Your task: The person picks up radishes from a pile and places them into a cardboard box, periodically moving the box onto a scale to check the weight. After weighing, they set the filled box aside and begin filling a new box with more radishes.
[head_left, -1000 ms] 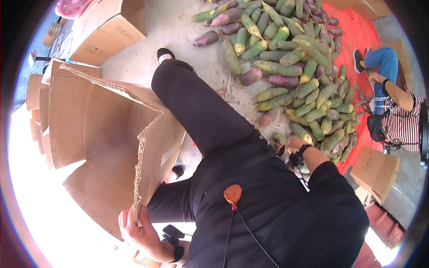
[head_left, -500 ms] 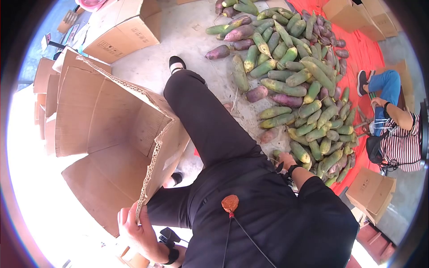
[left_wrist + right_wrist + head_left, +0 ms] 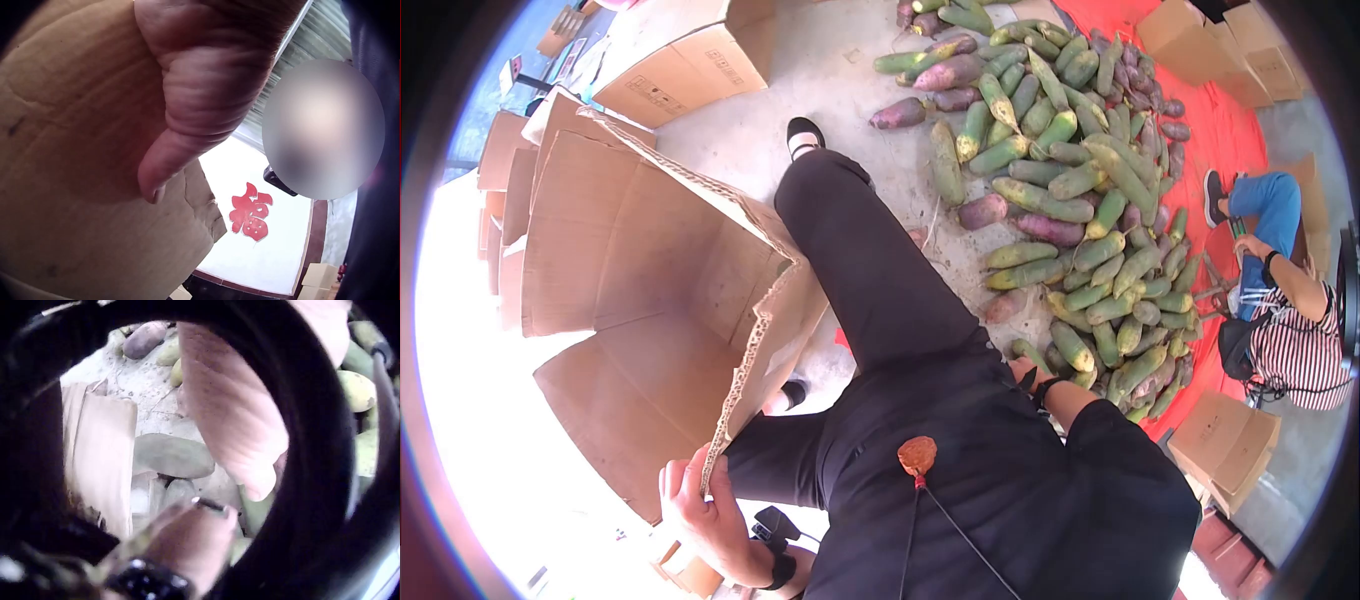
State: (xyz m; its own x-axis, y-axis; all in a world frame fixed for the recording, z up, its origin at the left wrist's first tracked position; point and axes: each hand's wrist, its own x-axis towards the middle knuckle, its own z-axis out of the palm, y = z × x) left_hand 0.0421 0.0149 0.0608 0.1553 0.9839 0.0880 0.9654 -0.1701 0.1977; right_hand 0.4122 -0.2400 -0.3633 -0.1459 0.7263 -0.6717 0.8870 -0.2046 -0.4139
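In the head view, my left hand (image 3: 705, 510) pinches the upper edge of a large cardboard box (image 3: 750, 370), whose mouth gapes at the left. The left wrist view shows the thumb of that left hand (image 3: 212, 94) pressed along the brown cardboard (image 3: 81, 137). My right hand (image 3: 1022, 372) is low at the near edge of a heap of long green and purple radishes (image 3: 1100, 250), partly hidden by my dark clothing. Seen from the right wrist, the fingers (image 3: 231, 412) are bent above a pale green radish (image 3: 172, 455); I cannot tell whether they grip one.
My outstretched leg (image 3: 870, 250) lies between box and heap. Another cardboard box (image 3: 685, 75) stands at the back left, and a small one (image 3: 1225, 445) at the right. A person in a striped shirt (image 3: 1295, 350) sits beside the red sheet (image 3: 1230, 130) under the heap.
My right hand has moved left and down toward my leg at the heap's near edge. The left hand keeps its pinch on the box edge. The head view has shifted slightly.
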